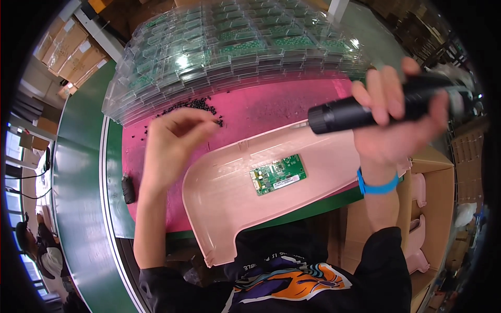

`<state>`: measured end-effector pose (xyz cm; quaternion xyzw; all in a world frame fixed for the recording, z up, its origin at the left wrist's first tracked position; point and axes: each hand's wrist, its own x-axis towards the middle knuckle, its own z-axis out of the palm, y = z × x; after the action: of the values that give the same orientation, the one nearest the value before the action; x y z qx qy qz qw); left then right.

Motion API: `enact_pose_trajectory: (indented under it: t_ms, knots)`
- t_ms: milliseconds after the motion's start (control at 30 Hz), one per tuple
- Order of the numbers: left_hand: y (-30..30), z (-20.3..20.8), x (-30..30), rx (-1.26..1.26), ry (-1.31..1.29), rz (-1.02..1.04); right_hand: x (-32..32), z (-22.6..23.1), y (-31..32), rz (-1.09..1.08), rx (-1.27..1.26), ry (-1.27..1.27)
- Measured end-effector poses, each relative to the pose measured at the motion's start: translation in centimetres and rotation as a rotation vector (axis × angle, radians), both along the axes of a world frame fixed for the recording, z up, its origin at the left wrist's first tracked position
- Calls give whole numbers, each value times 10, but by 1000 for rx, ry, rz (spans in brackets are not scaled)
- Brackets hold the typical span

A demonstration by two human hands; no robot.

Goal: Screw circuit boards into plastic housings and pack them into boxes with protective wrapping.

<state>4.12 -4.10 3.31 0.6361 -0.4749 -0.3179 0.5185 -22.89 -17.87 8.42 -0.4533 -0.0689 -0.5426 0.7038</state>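
My right hand (391, 112) is wrapped around a black electric screwdriver (339, 115), held up over the right end of a pink plastic shell (219, 201). Motion slightly blurs this hand, and a blue band circles its wrist. A green circuit board (279, 176) with white connectors lies inside the shell. Left of there, my left hand (175, 143) has thumb and forefinger pinched together beside a pile of small black screws (195, 105). Whatever may be between those fingertips is too small to make out.
Stacked clear plastic trays (240, 49) holding green boards fill the back of the pink mat (282, 101). A black bundle (128, 189) lies at the mat's left edge. On the right, a cardboard box (441, 208) contains more pink parts. Another person (44, 245) is at far left.
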Motion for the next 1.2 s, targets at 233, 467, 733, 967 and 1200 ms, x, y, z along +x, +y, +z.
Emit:
enact_pose_trajectory:
  t_ms: [233,467,733,967,1200]
  knots:
    - [16,15,-55,38,450,-319,-2,10,41,41,-202,-105]
    - [13,14,-62,77,500,-355,2,5,46,32,-293,-134]
    - [10,8,-58,87,551,-381,9,-5,44,21,-395,-180]
    - [9,5,-56,97,602,-397,9,-1,42,30,-440,-158]
    - [10,7,-52,153,560,-403,10,-3,37,86,-475,-76]
